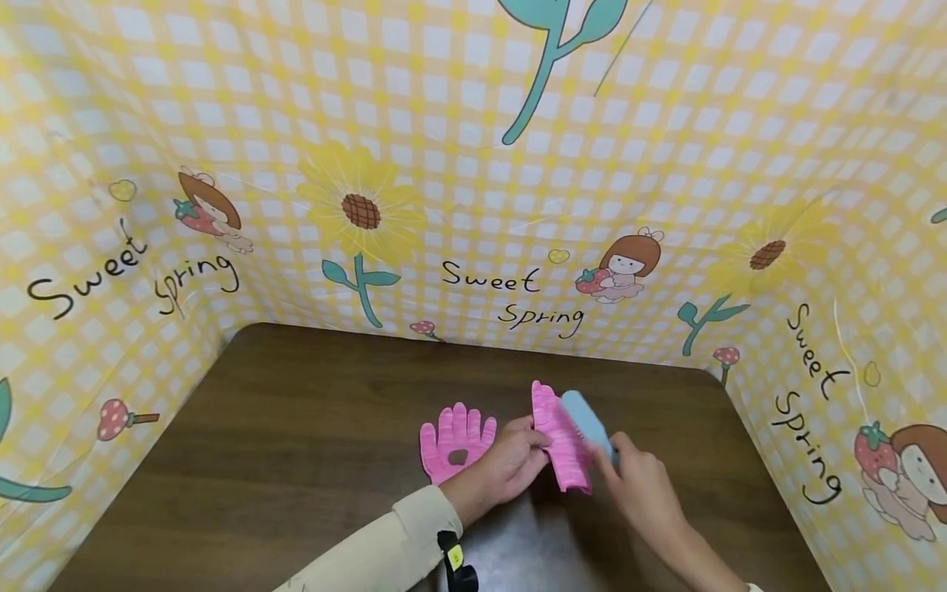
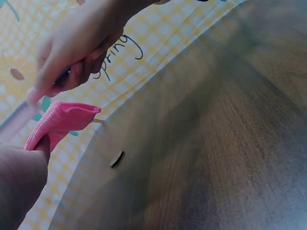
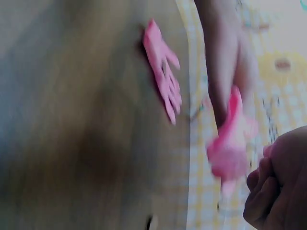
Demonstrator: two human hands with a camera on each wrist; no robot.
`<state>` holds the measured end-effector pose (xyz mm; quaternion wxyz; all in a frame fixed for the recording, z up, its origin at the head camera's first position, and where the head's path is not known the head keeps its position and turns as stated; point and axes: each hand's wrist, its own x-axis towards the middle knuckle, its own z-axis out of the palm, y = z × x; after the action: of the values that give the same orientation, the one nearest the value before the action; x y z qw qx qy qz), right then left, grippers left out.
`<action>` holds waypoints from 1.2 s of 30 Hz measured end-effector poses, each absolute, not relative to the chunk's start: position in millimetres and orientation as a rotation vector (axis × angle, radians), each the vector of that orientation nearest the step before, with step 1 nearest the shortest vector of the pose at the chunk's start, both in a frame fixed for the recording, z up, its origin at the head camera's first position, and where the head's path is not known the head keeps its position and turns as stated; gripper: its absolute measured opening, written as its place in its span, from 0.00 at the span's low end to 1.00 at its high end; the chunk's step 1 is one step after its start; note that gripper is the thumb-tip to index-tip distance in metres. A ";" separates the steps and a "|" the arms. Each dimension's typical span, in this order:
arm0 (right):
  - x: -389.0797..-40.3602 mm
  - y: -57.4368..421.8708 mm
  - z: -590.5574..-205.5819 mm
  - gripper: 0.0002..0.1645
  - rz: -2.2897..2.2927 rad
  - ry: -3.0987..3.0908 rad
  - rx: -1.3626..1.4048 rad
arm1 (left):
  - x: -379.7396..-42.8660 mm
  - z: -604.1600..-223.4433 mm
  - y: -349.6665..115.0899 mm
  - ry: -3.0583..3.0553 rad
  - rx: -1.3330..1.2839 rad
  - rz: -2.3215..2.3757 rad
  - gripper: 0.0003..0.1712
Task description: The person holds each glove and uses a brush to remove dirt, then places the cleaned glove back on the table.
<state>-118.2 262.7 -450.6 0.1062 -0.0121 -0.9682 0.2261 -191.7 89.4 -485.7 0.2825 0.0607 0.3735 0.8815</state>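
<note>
A pink knitted glove (image 1: 561,440) is held up off the table, pinched between the thumb and fingers of my left hand (image 1: 516,460). My right hand (image 1: 642,485) grips a light blue brush (image 1: 587,423) by its handle, the bristles facing the glove and right up against it. In the left wrist view, the right hand (image 2: 79,52) is above the folded glove cuff (image 2: 74,115). A second pink glove (image 1: 444,432), with a brown patch on it, lies flat on the table, left of my left hand and partly hidden by it.
The dark wooden table (image 1: 296,411) is enclosed by a yellow checked cloth (image 1: 473,205) printed with flowers and figures. On the table, a small dark-and-pale piece (image 2: 116,159) shows in the left wrist view. A black strap device (image 1: 457,563) sits at my left wrist.
</note>
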 end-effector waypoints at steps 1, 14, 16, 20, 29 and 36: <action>-115.8 257.0 -451.2 0.17 0.659 -2.856 0.009 | -191.9 -485.5 89.4 0.996 0.164 2.362 0.36; -114.9 251.8 -462.2 0.18 0.402 -2.693 0.104 | -192.4 -481.3 88.1 0.966 0.161 2.309 0.36; -116.6 255.1 -462.2 0.18 0.389 -2.683 0.098 | -192.3 -481.5 88.9 0.963 0.173 2.311 0.36; -117.6 261.2 -462.1 0.18 0.404 -2.711 0.045 | -191.8 -482.1 90.2 0.955 0.189 2.307 0.37; -119.9 268.1 -462.0 0.20 0.466 -2.788 -0.067 | -187.7 -482.1 89.2 0.954 0.145 2.309 0.38; -123.3 279.1 -461.9 0.21 0.486 -2.758 -0.108 | -186.5 -483.3 92.1 0.951 0.176 2.318 0.38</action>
<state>-123.3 279.1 -461.9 0.1685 -0.0379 -0.9700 0.1708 -186.5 92.1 -483.3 0.3098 0.0667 0.3598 0.8776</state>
